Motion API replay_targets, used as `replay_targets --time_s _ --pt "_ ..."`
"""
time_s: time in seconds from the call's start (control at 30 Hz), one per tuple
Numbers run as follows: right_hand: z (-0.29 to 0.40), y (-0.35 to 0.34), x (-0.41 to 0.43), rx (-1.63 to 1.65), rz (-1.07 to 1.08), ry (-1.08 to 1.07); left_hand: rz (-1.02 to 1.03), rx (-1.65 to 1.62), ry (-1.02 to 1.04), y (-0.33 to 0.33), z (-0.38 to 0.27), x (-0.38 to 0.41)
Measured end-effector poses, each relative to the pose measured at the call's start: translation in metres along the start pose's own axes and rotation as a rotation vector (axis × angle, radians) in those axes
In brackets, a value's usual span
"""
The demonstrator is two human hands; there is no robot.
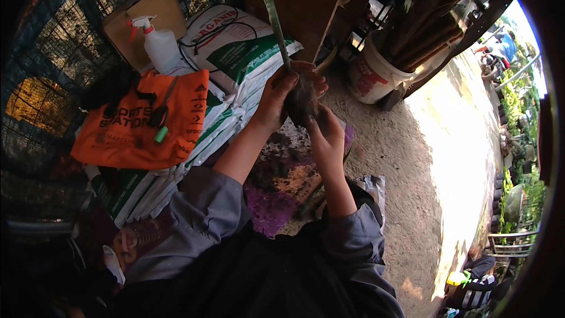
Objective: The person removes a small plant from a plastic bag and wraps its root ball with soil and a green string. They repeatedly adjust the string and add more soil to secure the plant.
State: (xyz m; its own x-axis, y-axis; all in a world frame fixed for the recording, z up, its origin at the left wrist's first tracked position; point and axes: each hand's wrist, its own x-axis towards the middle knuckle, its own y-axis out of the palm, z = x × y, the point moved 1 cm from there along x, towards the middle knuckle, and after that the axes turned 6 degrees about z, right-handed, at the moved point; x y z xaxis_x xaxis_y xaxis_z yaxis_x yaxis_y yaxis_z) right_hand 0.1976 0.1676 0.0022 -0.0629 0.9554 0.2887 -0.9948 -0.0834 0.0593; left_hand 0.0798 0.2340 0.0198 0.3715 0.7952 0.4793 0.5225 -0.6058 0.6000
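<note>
A snake plant [274,13] with a long, yellow-edged leaf is held up in front of me, its dark root ball [302,99] hanging bare and fibrous. My left hand [277,92] grips the base of the leaf and the upper roots, its fingers wrapped behind them. From below, my right hand [325,130] holds the lower end of the root ball, thumb against it. Both hands are smudged with soil. Under them, dark soil lies scattered over a purple sheet [270,210] on the ground.
At left, stacked growing-media sacks [220,119] carry an orange bag [145,141], scissors [164,110] and a white spray bottle [160,48]. A cardboard box [154,13] leans behind. A white bucket [375,70] stands on the rough ground at right. People are visible at the far right.
</note>
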Motion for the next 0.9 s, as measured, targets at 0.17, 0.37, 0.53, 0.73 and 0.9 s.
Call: replay_targets --time_s 0.17,0.37,0.53,0.73,0.9 --pt "-0.006 0.006 -0.001 0.052 -0.027 0.052 -0.158 0.155 -0.036 -0.010 0.008 -0.003" --pt "-0.011 0.001 -0.001 0.049 -0.018 0.046 -0.226 0.212 -0.057 -0.019 0.017 -0.002" --pt "-0.002 0.005 -0.001 0.115 0.002 0.122 -0.113 -0.015 -0.142 -0.008 0.000 -0.004" --pt "0.001 0.003 -0.003 0.138 0.022 0.188 -0.189 0.133 -0.101 -0.013 0.009 -0.002" --pt "-0.003 -0.004 -0.003 0.161 0.011 0.138 -0.088 0.003 -0.166 -0.005 -0.001 -0.002"
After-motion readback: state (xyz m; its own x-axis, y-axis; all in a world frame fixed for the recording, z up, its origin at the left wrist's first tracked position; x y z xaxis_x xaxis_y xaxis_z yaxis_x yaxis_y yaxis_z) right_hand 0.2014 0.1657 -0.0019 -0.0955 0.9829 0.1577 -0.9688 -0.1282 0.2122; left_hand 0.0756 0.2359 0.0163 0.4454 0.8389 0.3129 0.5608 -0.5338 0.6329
